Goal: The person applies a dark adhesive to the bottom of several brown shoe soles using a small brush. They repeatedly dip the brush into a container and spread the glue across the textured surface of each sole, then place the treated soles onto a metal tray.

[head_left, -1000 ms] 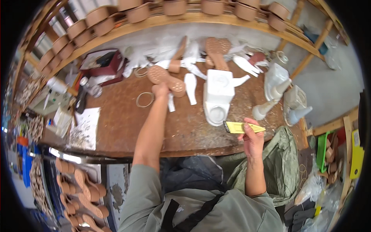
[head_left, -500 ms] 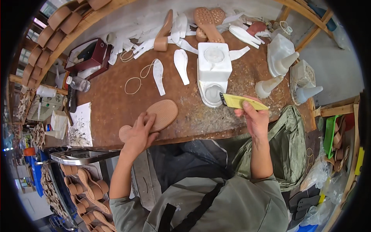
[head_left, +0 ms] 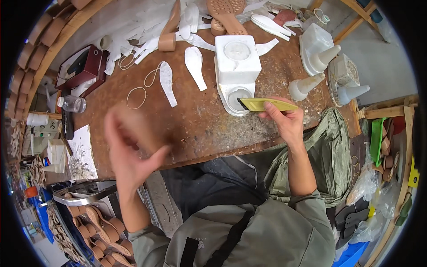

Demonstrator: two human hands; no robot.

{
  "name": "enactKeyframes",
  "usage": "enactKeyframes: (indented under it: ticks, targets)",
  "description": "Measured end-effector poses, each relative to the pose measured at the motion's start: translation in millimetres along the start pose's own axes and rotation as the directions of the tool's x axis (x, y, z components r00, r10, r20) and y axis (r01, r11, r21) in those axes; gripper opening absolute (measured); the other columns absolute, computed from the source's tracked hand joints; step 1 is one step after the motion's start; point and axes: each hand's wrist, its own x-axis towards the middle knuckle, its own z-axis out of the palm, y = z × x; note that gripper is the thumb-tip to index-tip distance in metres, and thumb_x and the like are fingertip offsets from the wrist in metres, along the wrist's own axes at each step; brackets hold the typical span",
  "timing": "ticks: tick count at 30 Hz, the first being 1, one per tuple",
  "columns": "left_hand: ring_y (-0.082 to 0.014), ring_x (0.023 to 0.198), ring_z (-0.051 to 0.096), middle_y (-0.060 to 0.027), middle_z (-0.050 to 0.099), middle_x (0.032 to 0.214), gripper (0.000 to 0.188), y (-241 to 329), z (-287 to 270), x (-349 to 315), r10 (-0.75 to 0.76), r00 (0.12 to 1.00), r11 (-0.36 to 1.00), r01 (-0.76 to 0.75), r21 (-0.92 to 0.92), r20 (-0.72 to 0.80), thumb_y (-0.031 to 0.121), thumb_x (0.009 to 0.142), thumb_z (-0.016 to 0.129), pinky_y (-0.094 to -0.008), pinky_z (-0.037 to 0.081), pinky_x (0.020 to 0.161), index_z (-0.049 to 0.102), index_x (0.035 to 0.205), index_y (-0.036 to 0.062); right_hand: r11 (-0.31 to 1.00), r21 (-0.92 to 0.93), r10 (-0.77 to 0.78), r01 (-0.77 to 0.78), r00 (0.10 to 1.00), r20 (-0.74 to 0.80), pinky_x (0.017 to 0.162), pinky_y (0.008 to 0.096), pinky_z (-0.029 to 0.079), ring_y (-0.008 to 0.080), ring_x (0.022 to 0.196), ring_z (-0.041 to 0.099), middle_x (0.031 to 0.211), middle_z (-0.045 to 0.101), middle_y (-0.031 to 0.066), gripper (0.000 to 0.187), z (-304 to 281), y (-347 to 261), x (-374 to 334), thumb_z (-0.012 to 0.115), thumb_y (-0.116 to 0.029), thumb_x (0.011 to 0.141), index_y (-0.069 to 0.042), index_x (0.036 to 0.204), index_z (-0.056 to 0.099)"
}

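Observation:
My left hand (head_left: 129, 153) is smeared by motion over the left front of the table. A tan shoe sole (head_left: 147, 133) shows as a blur between its thumb and fingers. In my right hand (head_left: 287, 122) is a flat brush (head_left: 267, 105) with a yellow-green handle, gripped between thumb and fingers. The brush's dark bristles point left, over the round cup at the foot of a white glue pot (head_left: 238, 66). Whether the bristles touch the cup, I cannot tell. White insole-shaped pieces (head_left: 194, 66) and loose rubber bands (head_left: 136, 98) lie left of the pot.
Tan soles (head_left: 227, 15) and white scraps (head_left: 138, 33) crowd the back of the brown table (head_left: 200, 129). Cone-tipped pots (head_left: 322, 60) stand at the right. On the left are a maroon box (head_left: 82, 69), a plastic jar (head_left: 73, 103) and a stained paper sheet (head_left: 82, 153). Heeled soles (head_left: 104, 227) fill a rack below.
My left hand has lifted the sole off the table and swung left. My right hand and the brush shift slightly, with the bristles now over the pot's cup. The whole view has shifted too.

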Motion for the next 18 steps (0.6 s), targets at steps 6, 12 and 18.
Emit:
enactKeyframes:
  ticks: [6, 12, 18]
  targets:
    - [-0.0311, 0.115, 0.048, -0.0168, 0.030, 0.136, 0.117, -48, 78, -34, 0.165, 0.875, 0.883, -0.337, -0.328, -0.455, 0.036, 0.060, 0.085, -0.0424, 0.045, 0.097, 0.008, 0.142, 0.0050, 0.903, -0.363, -0.235, 0.231, 0.971, 0.034, 0.060, 0.0254, 0.048, 0.0132, 0.067, 0.061, 0.085, 0.067, 0.0100, 0.017, 11, 14, 6, 0.066, -0.011, 0.086, 0.002, 0.097, 0.066]
    - [-0.0296, 0.121, 0.045, -0.0180, 0.036, 0.134, 0.115, -57, 109, -69, 0.118, 0.900, 0.846, -0.312, -0.433, -0.420, 0.040, 0.056, 0.087, -0.0413, 0.037, 0.104, 0.017, 0.139, 0.0030, 0.815, -0.509, -0.277, 0.278, 0.958, 0.079, 0.058, 0.0265, 0.047, 0.0167, 0.065, 0.062, 0.082, 0.066, 0.0124, 0.015, 18, 10, 8, 0.065, -0.011, 0.085, 0.001, 0.095, 0.067]
    - [-0.0323, 0.123, 0.044, -0.0199, 0.034, 0.137, 0.118, -52, 95, -76, 0.146, 0.969, 0.912, -0.210, -0.351, -0.200, 0.038, 0.054, 0.088, -0.0413, 0.038, 0.103, 0.014, 0.140, 0.0045, 0.815, -0.504, -0.285, 0.287, 0.955, 0.083, 0.058, 0.0273, 0.048, 0.0186, 0.066, 0.062, 0.082, 0.066, 0.0128, 0.014, 22, 17, 9, 0.064, -0.010, 0.085, 0.000, 0.094, 0.067]
